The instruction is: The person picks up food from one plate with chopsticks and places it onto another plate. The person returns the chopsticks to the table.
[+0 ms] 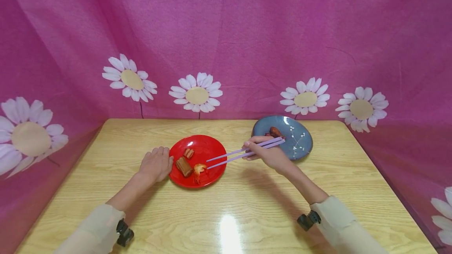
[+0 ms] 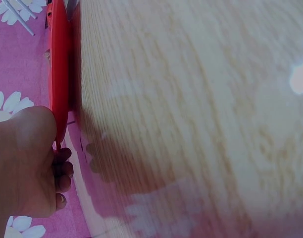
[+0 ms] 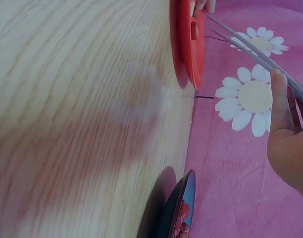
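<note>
A round red plate (image 1: pixel 212 148) holds a brown ribbed block (image 1: pixel 184 166), a smaller brown ribbed piece (image 1: pixel 188 153) and an orange shrimp-like piece (image 1: pixel 199 169). My left hand (image 1: pixel 155 164) is at the plate's left rim, thumb and fingers around its edge in the left wrist view. Raised above the table, my right hand (image 1: pixel 266 153) holds a pair of lilac chopsticks (image 1: pixel 234 155). Their tips point left over the red plate, close to the shrimp-like piece, with nothing seen between them.
At the back right stands a blue plate (image 1: pixel 303 144) with a white blossom pattern, partly behind my right hand. A dark red-brown drumstick-like piece (image 1: pixel 275 132) lies on it, beside more reddish food. Behind the wooden table (image 1: pixel 197 222) hangs a pink daisy cloth (image 1: pixel 247 50).
</note>
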A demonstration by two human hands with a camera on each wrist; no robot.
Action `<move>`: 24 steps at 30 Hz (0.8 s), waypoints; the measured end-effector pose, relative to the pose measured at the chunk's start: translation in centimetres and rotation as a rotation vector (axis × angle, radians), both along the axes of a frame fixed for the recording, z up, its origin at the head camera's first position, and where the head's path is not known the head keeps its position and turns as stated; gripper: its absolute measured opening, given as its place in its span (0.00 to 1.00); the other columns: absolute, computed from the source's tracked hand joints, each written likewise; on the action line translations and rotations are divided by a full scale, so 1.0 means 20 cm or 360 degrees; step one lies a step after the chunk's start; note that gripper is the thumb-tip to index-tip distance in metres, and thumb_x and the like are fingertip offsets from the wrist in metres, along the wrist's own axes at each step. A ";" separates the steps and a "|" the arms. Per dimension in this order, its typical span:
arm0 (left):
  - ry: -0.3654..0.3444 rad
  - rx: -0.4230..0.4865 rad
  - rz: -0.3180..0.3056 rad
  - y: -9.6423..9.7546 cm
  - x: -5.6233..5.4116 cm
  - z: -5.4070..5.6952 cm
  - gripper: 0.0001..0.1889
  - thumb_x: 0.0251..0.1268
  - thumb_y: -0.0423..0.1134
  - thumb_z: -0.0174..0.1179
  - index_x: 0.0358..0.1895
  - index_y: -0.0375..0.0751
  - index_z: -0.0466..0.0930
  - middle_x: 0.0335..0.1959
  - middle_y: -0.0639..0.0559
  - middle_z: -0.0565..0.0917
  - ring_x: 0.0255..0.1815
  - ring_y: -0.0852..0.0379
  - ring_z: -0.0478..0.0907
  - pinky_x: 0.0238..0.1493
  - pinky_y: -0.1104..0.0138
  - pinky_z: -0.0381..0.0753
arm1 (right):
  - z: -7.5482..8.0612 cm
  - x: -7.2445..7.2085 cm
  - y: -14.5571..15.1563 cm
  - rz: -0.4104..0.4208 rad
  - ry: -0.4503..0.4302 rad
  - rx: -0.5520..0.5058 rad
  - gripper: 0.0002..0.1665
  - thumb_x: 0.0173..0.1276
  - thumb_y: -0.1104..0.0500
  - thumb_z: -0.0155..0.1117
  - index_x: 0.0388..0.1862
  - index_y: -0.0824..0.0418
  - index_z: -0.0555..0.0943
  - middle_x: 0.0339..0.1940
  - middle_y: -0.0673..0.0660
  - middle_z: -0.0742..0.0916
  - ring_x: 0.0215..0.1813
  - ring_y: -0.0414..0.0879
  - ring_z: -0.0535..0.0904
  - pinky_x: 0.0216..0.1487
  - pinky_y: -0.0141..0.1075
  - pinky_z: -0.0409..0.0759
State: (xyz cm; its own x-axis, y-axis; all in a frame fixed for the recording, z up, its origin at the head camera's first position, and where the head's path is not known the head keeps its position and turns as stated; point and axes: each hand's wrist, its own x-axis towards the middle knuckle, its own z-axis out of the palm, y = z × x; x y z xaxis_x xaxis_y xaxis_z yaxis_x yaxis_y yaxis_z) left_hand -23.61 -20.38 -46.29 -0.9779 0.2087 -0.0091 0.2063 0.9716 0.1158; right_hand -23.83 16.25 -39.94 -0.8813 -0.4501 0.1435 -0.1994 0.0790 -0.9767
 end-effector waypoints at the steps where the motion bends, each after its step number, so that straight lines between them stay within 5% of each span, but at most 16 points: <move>1: -0.0003 -0.0002 -0.0001 0.00 0.00 0.00 0.12 0.75 0.41 0.48 0.41 0.32 0.68 0.33 0.44 0.70 0.41 0.43 0.71 0.40 0.55 0.69 | 0.00 0.00 -0.01 0.0004 0.0000 0.0005 0.16 0.77 0.64 0.56 0.45 0.81 0.79 0.42 0.75 0.84 0.39 0.46 0.87 0.43 0.45 0.84; 17: 0.0025 0.0004 -0.0014 0.00 0.00 0.00 0.12 0.75 0.41 0.48 0.40 0.33 0.68 0.31 0.45 0.70 0.40 0.43 0.71 0.39 0.54 0.69 | 0.01 -0.03 -0.08 0.0104 0.0022 0.0176 0.13 0.74 0.63 0.60 0.46 0.75 0.83 0.39 0.66 0.88 0.40 0.48 0.86 0.44 0.43 0.84; 24: 0.0021 0.0004 -0.0015 0.00 0.00 0.00 0.12 0.75 0.41 0.48 0.40 0.32 0.68 0.31 0.45 0.70 0.38 0.44 0.70 0.38 0.56 0.69 | 0.00 -0.03 -0.12 0.0127 0.0038 0.0174 0.11 0.72 0.64 0.62 0.44 0.72 0.84 0.37 0.65 0.88 0.40 0.59 0.86 0.42 0.44 0.84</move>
State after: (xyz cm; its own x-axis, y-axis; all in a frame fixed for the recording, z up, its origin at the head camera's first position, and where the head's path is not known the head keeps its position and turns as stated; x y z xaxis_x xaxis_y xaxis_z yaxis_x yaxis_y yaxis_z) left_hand -23.56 -20.46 -46.33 -0.9760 0.2179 0.0044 0.2169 0.9693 0.1154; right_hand -24.44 13.93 -40.02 -0.8390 -0.5329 0.1099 -0.2321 0.1678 -0.9581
